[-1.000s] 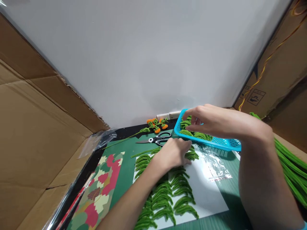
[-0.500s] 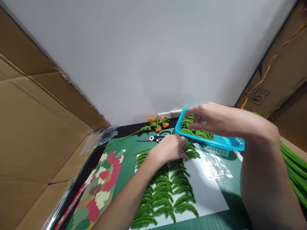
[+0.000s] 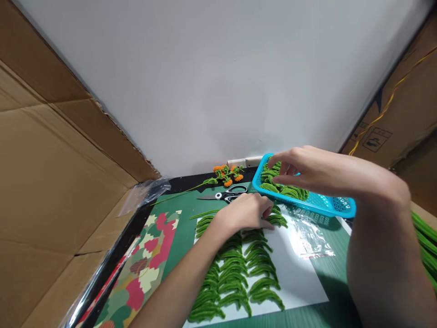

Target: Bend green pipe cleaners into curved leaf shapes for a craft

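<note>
Green curved pieces point(image 3: 233, 276) in columns beneath the left hand point(image 3: 251, 212).

The one view, from a camera on the person's head, is looking forward and down over both forearms, with the worktop point(image 3: 186, 200) filling the lower middle of the frame and the pale wall point(image 3: 218, 82) spreading across the top. It is sitting close enough to be taking in both hands, the blue basket point(image 3: 336, 207) and cardboard on either side.
</note>
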`<state>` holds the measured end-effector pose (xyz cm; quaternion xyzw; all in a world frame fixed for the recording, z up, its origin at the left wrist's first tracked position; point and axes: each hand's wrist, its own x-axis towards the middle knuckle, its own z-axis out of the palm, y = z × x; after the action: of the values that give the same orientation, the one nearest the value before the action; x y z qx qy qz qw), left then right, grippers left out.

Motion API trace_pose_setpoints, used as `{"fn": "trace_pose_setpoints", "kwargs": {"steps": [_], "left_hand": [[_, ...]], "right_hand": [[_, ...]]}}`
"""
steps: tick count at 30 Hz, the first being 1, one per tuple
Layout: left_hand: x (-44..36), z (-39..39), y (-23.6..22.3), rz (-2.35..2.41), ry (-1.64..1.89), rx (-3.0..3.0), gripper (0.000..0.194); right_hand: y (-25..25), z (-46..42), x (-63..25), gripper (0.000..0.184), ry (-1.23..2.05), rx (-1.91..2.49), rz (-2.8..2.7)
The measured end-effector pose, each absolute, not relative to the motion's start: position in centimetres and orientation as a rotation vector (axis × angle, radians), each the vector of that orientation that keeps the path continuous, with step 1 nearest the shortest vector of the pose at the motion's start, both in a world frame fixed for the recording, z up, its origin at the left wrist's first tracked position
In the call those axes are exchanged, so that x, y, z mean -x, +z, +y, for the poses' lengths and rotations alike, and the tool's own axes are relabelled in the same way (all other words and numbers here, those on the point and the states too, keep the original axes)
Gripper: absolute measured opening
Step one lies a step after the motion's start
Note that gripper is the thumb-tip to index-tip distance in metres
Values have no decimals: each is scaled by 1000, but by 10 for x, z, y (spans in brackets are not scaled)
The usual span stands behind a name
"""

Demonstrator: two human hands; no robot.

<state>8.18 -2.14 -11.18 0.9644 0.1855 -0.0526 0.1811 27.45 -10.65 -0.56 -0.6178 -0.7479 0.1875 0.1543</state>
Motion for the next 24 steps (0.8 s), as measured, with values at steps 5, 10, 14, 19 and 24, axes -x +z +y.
{"fn": "trace_pose_setpoints", "kwargs": {"steps": [5,10,14,19,24], "left_hand": [[-58,6,-86,840,-270,-2607,34],[6,54,-68,1386,-314,-2427,20],[44,73,-71,1507,-398,-2203,15],[38,71,-90,1410,-469,-2055,18],[7,59,-102,1295,-506,-2075,15]], "right_hand": [[-5,-105,-281,33,445,1745,-2137],[-4,-104,-286,42,383,1710,-2124],[-7,-103,-287,50,355,1720,-2105],[-9,-104,-286,49,337,1730,-2135],[-6,-108,-284,49,337,1763,-2149]]}}
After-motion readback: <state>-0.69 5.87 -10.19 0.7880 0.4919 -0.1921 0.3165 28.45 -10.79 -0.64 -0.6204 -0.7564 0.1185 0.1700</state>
